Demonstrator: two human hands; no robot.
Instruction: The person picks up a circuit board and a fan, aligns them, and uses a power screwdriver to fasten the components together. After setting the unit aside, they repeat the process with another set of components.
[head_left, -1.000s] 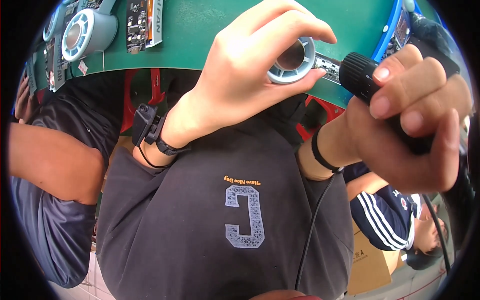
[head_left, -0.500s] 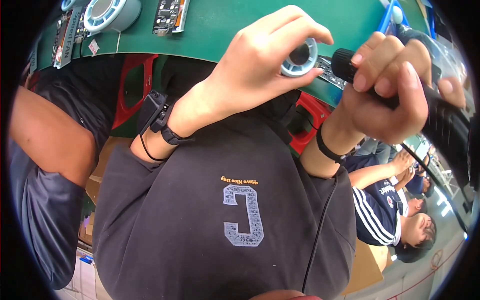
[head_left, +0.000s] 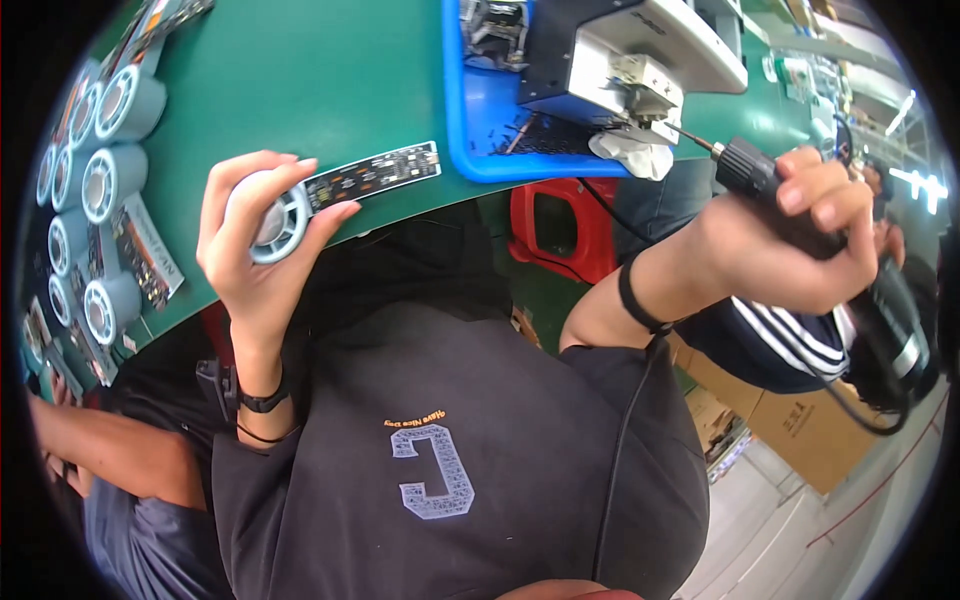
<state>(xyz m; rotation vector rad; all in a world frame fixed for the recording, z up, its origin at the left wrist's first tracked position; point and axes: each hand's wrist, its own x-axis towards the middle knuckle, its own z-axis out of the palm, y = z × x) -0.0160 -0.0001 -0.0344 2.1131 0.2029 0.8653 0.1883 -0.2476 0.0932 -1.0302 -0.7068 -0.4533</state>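
Observation:
A light-blue round fan housing (head_left: 284, 226) is pinched between the thumb and fingers of my left hand (head_left: 245, 235). From the housing a narrow dark circuit board (head_left: 375, 178) extends to the right, over the green table. My right hand (head_left: 800, 235) is wrapped around a black electric screwdriver (head_left: 748, 168), whose thin metal bit points left. The bit's tip is at the front of a white screw-feeder machine (head_left: 600, 68); whether they touch, I cannot tell.
The feeder stands in a blue tray (head_left: 458, 130) with small dark pieces and a crumpled white cloth (head_left: 637, 158). Several more fan housings (head_left: 113, 185) with boards line the table's left. A red stool (head_left: 560, 240) is below the edge. Other people sit on both sides.
My hands have moved apart: the left, with the fan housing, is further left, and the screwdriver's tip is now at the feeder. The view has shifted, bringing in the blue tray.

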